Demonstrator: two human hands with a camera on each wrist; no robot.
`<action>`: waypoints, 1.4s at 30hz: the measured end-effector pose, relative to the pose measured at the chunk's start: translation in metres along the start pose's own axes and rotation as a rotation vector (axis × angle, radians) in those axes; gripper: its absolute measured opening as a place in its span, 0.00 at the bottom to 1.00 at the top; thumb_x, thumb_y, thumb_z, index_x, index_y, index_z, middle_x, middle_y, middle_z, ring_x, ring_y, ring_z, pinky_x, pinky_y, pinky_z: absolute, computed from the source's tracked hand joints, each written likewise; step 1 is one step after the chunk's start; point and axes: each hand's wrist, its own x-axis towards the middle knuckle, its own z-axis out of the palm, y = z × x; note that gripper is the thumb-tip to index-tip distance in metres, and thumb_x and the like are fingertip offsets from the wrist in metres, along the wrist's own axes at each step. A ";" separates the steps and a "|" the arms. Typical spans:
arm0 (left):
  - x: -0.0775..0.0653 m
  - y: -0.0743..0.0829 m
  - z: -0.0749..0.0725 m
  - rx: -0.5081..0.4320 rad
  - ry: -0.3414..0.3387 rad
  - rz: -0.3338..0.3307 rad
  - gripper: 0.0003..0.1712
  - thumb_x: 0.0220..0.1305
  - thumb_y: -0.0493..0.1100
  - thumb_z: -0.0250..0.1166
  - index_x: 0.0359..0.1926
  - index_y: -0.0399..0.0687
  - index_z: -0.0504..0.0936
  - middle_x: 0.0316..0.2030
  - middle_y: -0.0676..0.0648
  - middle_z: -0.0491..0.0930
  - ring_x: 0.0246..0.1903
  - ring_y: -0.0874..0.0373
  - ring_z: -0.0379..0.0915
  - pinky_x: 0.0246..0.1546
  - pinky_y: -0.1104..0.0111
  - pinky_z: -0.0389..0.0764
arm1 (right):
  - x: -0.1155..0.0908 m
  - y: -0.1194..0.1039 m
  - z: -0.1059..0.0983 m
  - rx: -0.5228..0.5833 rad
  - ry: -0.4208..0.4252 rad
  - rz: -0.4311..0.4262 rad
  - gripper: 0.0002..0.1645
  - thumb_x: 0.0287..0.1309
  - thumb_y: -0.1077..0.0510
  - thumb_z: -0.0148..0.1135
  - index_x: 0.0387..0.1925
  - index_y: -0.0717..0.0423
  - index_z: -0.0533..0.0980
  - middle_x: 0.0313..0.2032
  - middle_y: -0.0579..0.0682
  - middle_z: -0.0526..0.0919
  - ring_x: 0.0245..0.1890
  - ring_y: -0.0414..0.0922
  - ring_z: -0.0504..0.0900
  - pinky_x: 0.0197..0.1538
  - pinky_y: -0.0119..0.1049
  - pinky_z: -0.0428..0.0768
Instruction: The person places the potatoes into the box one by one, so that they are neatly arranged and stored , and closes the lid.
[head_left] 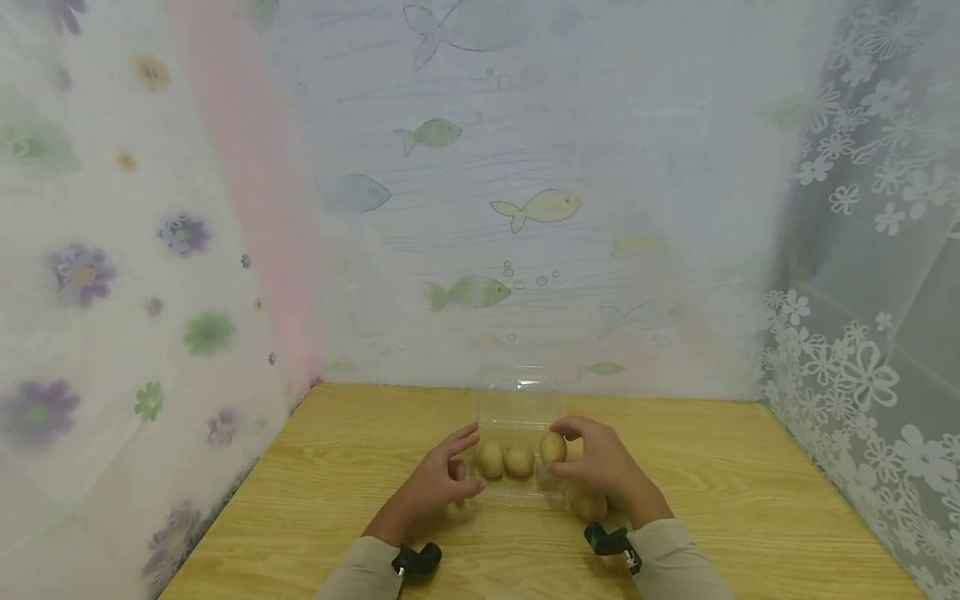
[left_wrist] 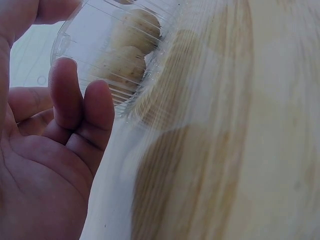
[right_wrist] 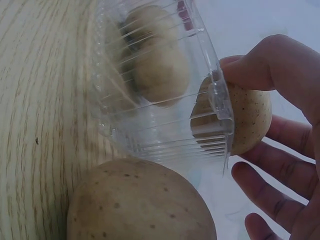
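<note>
A clear plastic box sits on the table with its lid raised at the back. Inside lie two potatoes, a left one and a middle one. With thumb and fingertips my right hand pinches another potato at the box's right end, partly seen through the plastic. On the left, my left hand is at the box's end, thumb and forefinger spread around its corner and the other fingers loosely bent; whether it touches the plastic I cannot tell.
A large potato lies on the table outside the box, below my right hand. Another potato shows partly behind that hand. The wood-grain table meets a fish-print curtain at the back, with flowered sheets on both sides.
</note>
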 end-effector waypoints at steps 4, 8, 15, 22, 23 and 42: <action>0.002 -0.001 -0.003 -0.001 -0.003 -0.002 0.51 0.65 0.42 0.73 0.82 0.45 0.55 0.83 0.48 0.48 0.23 0.67 0.63 0.25 0.74 0.72 | 0.001 -0.003 0.003 -0.030 -0.004 0.016 0.32 0.48 0.52 0.83 0.56 0.49 0.83 0.54 0.44 0.85 0.56 0.52 0.80 0.58 0.54 0.78; 0.005 -0.004 -0.006 -0.007 -0.011 0.005 0.51 0.65 0.41 0.73 0.82 0.44 0.54 0.83 0.47 0.48 0.22 0.68 0.63 0.25 0.74 0.72 | 0.003 -0.004 0.006 -0.056 -0.010 0.032 0.32 0.48 0.52 0.83 0.57 0.47 0.83 0.55 0.43 0.85 0.57 0.52 0.80 0.58 0.53 0.78; 0.006 -0.004 -0.009 0.001 -0.020 0.007 0.51 0.66 0.43 0.72 0.82 0.46 0.54 0.83 0.48 0.48 0.23 0.67 0.63 0.25 0.74 0.72 | 0.007 -0.003 0.010 -0.124 0.005 0.022 0.32 0.47 0.50 0.84 0.56 0.48 0.83 0.54 0.43 0.86 0.57 0.51 0.81 0.61 0.54 0.77; 0.006 -0.003 -0.008 0.011 -0.013 0.010 0.50 0.67 0.42 0.72 0.82 0.44 0.54 0.83 0.46 0.48 0.22 0.67 0.63 0.25 0.73 0.72 | 0.006 0.002 0.014 -0.168 0.008 0.021 0.33 0.44 0.46 0.85 0.54 0.46 0.84 0.52 0.41 0.86 0.57 0.52 0.80 0.63 0.60 0.73; 0.006 -0.003 -0.008 0.011 -0.012 0.009 0.50 0.67 0.43 0.72 0.82 0.44 0.54 0.83 0.46 0.48 0.22 0.67 0.63 0.25 0.73 0.72 | 0.006 0.003 0.015 -0.173 0.007 0.024 0.33 0.44 0.46 0.85 0.54 0.45 0.84 0.52 0.41 0.86 0.57 0.52 0.79 0.63 0.62 0.72; 0.003 0.000 -0.004 -0.011 -0.010 -0.001 0.52 0.66 0.43 0.73 0.83 0.47 0.53 0.82 0.46 0.49 0.22 0.65 0.63 0.24 0.73 0.72 | 0.002 -0.003 0.019 -0.254 0.008 0.041 0.32 0.43 0.47 0.85 0.53 0.44 0.85 0.52 0.39 0.87 0.56 0.53 0.77 0.60 0.62 0.70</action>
